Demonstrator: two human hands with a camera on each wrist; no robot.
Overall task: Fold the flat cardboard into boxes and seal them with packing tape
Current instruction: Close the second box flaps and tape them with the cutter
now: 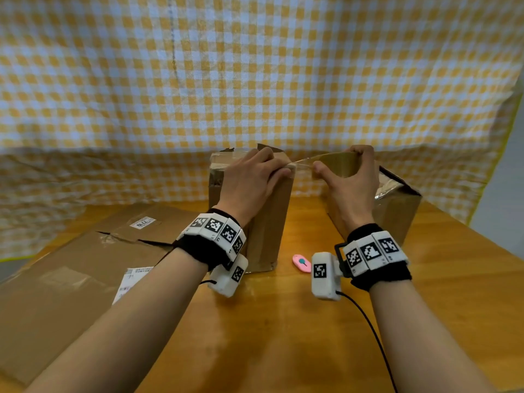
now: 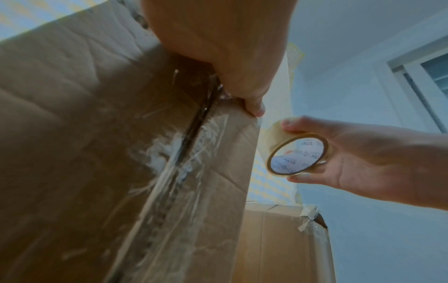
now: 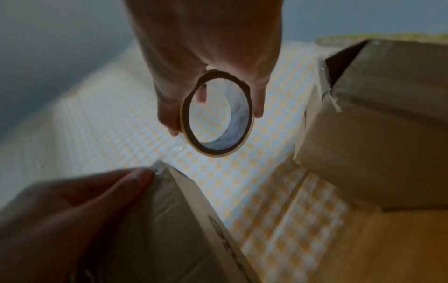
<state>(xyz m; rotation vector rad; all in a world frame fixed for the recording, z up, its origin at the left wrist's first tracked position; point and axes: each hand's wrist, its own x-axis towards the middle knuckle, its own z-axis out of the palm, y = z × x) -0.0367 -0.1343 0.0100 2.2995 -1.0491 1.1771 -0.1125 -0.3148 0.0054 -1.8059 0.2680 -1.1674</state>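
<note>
A tall cardboard box (image 1: 266,222) stands upright in the middle of the table, old tape along its seam (image 2: 169,172). My left hand (image 1: 255,177) lies over its top right corner; its thumb (image 2: 254,108) and fingers pinch the end of a clear tape strip (image 1: 302,161) against that corner. Just right of the box, at the height of its top, my right hand (image 1: 351,182) grips the roll of packing tape (image 1: 337,165), thumb on one side and fingers on the other. The short strip runs taut from roll to corner. The roll's ring (image 3: 184,114) faces the right wrist camera.
A second box (image 1: 397,211) with a partly open, taped top stands at the right. Flat cardboard sheets (image 1: 71,265) with shipping labels lie at the left. A pink cutter (image 1: 301,263) rests on the wooden table (image 1: 283,336) between my wrists. A checked cloth (image 1: 255,80) hangs behind.
</note>
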